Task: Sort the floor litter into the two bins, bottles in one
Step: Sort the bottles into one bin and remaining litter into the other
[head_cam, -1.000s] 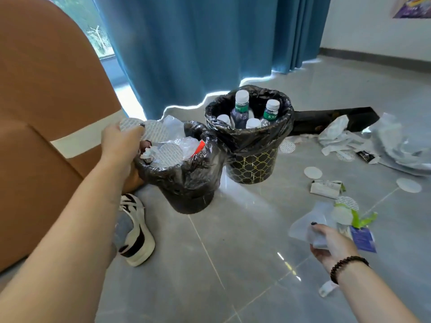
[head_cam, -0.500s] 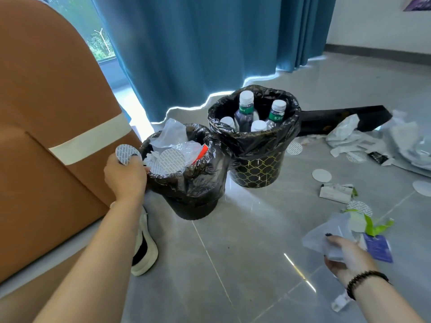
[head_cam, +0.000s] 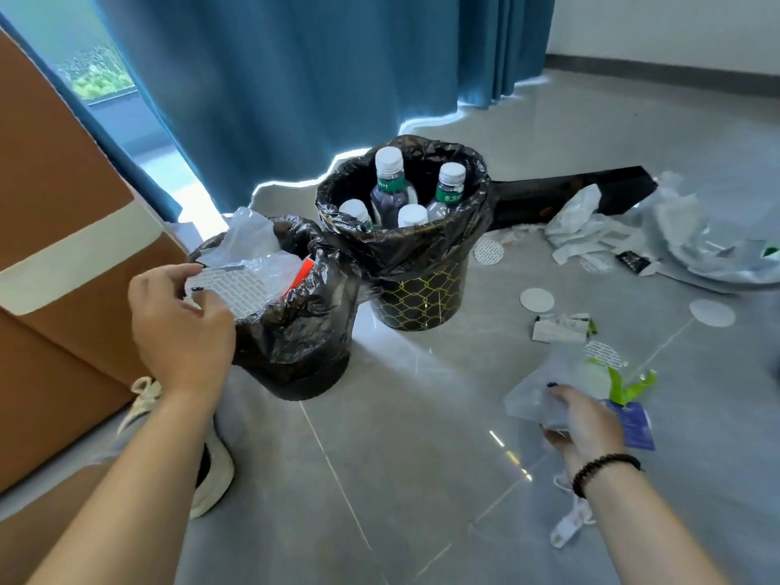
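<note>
Litter [head_cam: 561, 329] lying scattered over the grey floor [head_cam: 422, 479] to the right of both bins. Bottles [head_cam: 390, 185] standing upright, white caps up, inside the far bin [head_cam: 418, 297], black with a gold honeycomb pattern and a black liner. Near bin [head_cam: 295, 348], also black-lined, sitting just beside it and touching it, heaped with clear plastic, round patterned seals and something red-orange at the rim.

Left hand [head_cam: 181, 327] hovering at the near bin's left rim, fingers curled, pinching a round white seal [head_cam: 232, 291] with a dotted pattern over the heap. Right hand [head_cam: 584, 420] reaching low over the floor, gripping a crumpled clear plastic bag [head_cam: 544, 390], fingers curled round it; black bead bracelet [head_cam: 605, 470] circling the wrist.

Lying just beyond the right hand: a green scrap [head_cam: 629, 384], a purple packet [head_cam: 635, 424] partly hidden under the hand, another dotted seal [head_cam: 603, 352]. Farther off, two plain white discs [head_cam: 537, 299], a folded white wrapper, crumpled white bags [head_cam: 586, 230] and a long black strip [head_cam: 570, 196] reaching behind the far bin. White plastic tab [head_cam: 570, 527] resting on the floor under the right forearm.

Brown cardboard box [head_cam: 55, 255] with a pale tape band standing at the left; white-and-black shoe [head_cam: 211, 470] showing below the left arm. Blue curtain [head_cam: 295, 78] hanging behind.
</note>
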The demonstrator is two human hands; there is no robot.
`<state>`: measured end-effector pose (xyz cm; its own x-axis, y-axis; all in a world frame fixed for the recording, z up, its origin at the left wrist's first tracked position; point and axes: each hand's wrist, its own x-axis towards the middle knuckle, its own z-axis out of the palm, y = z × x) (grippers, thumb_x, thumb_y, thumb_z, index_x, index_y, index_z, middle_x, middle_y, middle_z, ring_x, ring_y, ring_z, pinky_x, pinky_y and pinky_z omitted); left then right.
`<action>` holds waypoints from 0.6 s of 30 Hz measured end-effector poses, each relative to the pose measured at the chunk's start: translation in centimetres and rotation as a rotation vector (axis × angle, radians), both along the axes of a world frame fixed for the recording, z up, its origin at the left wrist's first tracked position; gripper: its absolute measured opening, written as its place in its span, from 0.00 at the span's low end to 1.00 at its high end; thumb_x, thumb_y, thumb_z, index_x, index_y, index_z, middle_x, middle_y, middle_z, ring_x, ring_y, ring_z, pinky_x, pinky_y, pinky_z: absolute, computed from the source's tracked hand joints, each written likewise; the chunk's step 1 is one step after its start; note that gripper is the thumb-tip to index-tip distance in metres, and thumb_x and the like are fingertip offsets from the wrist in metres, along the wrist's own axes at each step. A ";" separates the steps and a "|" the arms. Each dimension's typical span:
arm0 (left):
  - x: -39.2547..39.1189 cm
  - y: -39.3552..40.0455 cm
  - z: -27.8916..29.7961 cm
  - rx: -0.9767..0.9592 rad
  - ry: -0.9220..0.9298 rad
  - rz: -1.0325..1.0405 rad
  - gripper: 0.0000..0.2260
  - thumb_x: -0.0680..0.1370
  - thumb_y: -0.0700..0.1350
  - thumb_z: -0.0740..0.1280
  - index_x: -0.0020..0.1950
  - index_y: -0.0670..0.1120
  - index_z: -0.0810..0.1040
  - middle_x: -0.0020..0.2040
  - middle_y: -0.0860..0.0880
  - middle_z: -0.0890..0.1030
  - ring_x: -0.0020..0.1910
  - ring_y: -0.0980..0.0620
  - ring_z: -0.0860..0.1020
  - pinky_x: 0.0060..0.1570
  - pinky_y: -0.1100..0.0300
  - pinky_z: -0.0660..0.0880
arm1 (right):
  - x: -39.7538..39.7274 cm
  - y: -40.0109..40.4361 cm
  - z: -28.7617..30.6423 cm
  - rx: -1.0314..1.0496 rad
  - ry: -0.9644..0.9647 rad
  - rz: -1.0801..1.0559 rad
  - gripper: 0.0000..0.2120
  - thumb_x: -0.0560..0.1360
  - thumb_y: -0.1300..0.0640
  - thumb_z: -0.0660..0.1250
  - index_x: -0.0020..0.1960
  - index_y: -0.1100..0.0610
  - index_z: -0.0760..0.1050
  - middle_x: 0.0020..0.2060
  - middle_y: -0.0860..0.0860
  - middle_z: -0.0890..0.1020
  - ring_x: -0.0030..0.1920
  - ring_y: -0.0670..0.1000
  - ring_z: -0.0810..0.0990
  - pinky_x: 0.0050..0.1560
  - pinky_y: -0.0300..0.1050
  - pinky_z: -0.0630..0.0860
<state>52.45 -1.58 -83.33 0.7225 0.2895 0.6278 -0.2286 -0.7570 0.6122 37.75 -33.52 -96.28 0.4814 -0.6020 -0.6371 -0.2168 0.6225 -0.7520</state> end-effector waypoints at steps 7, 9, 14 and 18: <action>-7.6 -12.4 -2.9 0.103 0.276 -0.504 0.08 0.73 0.40 0.68 0.51 0.50 0.78 0.44 0.56 0.79 0.33 0.61 0.75 0.39 0.59 0.72 | 1.3 -0.3 3.7 -0.417 -0.193 0.262 0.11 0.75 0.64 0.66 0.34 0.58 0.74 0.29 0.49 0.76 0.31 0.43 0.74 0.32 0.35 0.71; -9.3 -14.8 -3.2 -0.016 0.480 -0.661 0.09 0.75 0.45 0.68 0.54 0.52 0.76 0.48 0.58 0.79 0.33 0.58 0.78 0.37 0.56 0.77 | 1.3 0.0 4.2 -0.531 -0.191 0.367 0.09 0.72 0.63 0.67 0.36 0.65 0.73 0.30 0.54 0.76 0.36 0.49 0.73 0.36 0.41 0.71; -10.9 -16.6 -3.8 -0.121 0.634 -0.725 0.15 0.73 0.54 0.71 0.58 0.57 0.73 0.52 0.61 0.78 0.38 0.62 0.78 0.39 0.66 0.75 | 0.6 2.0 6.4 -0.573 -0.340 0.449 0.08 0.70 0.67 0.71 0.47 0.59 0.80 0.40 0.53 0.85 0.40 0.47 0.82 0.41 0.46 0.79; -10.6 -15.9 -3.9 -0.239 0.593 -0.666 0.17 0.71 0.50 0.75 0.57 0.55 0.74 0.45 0.57 0.82 0.35 0.61 0.79 0.40 0.63 0.77 | 0.5 3.1 7.5 -0.465 -0.368 0.496 0.07 0.72 0.70 0.68 0.46 0.60 0.78 0.41 0.62 0.84 0.39 0.53 0.81 0.45 0.54 0.79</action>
<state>41.85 -17.43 -87.24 0.9706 -0.2274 0.0789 -0.1709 -0.4199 0.8914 38.22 -30.44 -88.80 0.8964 -0.4271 -0.1182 -0.0734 0.1199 -0.9901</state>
